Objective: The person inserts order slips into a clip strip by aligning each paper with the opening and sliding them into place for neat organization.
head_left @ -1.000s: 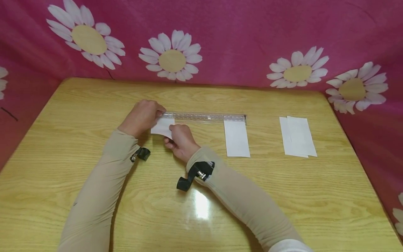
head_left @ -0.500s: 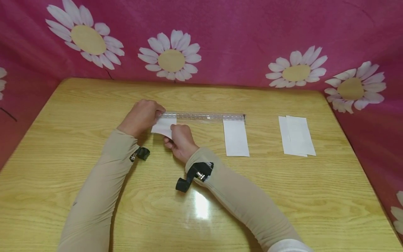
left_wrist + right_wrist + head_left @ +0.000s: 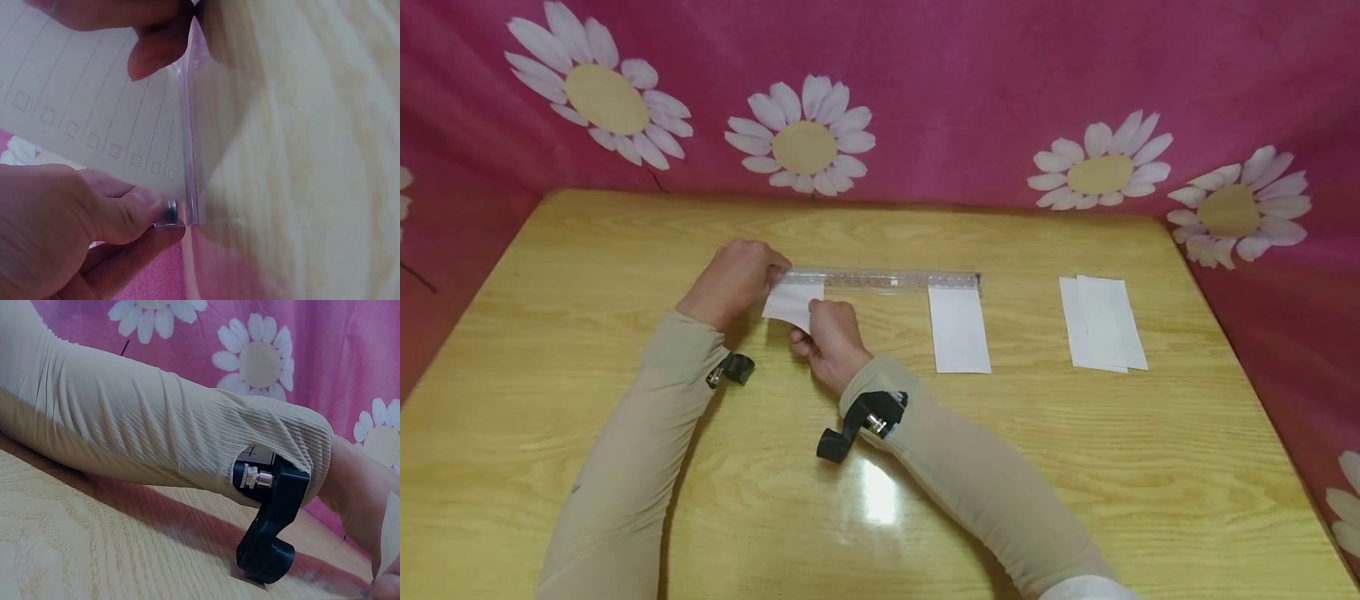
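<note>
A clear plastic ruler [image 3: 880, 281] lies across the table, its far-left end pinched between the thumb and fingers of my left hand [image 3: 733, 279]. My right hand [image 3: 837, 337] pinches the lower right part of a small white sheet of paper [image 3: 793, 302], whose top edge lies at the ruler. That sheet bows up from the table. In the left wrist view its underside shows printed lines and small boxes. A second white sheet [image 3: 960, 329] lies flat, its top at the ruler's right end. The right wrist view shows mostly the left sleeve [image 3: 156, 419].
Two overlapping white sheets [image 3: 1112, 323] lie at the right of the wooden table [image 3: 1187, 467]. A pink cloth [image 3: 940, 92] with large daisies hangs behind and beside it. A black wrist mount [image 3: 861, 421] juts out below the right forearm.
The pinched sheet has shifted slightly to the right along the ruler. Both hands keep their hold, and the other sheets stay where they were.
</note>
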`<state>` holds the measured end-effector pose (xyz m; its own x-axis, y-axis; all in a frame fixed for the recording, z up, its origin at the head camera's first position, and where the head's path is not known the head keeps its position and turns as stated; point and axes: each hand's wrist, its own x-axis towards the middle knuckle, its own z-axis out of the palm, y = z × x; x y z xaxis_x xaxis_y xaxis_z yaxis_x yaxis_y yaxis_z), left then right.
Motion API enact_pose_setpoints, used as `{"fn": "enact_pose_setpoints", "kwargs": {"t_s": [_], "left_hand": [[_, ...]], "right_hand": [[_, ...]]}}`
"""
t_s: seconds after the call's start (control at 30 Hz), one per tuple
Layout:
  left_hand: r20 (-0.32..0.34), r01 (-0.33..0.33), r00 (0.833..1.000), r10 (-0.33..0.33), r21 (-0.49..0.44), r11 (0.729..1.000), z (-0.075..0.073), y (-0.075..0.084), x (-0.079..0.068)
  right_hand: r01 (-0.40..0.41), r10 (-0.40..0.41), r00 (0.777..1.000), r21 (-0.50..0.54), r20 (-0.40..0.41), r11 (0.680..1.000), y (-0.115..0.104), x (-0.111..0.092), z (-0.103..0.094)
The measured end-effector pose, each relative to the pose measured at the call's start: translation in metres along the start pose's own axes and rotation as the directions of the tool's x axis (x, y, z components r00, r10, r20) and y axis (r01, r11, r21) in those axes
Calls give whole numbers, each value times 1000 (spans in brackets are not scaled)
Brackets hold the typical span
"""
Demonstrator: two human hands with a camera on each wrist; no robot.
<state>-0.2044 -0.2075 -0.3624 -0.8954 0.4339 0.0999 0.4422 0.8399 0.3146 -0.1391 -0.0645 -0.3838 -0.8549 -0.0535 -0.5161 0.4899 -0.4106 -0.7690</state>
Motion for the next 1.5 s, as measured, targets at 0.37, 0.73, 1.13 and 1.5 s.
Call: {"fn": "enact_pose_setpoints", "kwargs": {"t_s": [0.37,0.73,1.13,1.5], "left_hand": [[21,25,999,-25,-30,999,-1,1,-2],[11,17,1000,-17,-15,1000,0,1,-3],[10,10,1000,-10,9,1000,-1,2,-2],[7,7,1000,-7,11,1000,-1,3,-2]], "right_hand": [[2,-3,1000,-4,-22,1000,-2,1,-6],[6,-7,999,-25,-38,1000,-4,1,-12],[9,-10,999,-28,-44,1000,-8,0,-17],[-8,7,999,-22,-53,1000,-11,-2,-22]]}}
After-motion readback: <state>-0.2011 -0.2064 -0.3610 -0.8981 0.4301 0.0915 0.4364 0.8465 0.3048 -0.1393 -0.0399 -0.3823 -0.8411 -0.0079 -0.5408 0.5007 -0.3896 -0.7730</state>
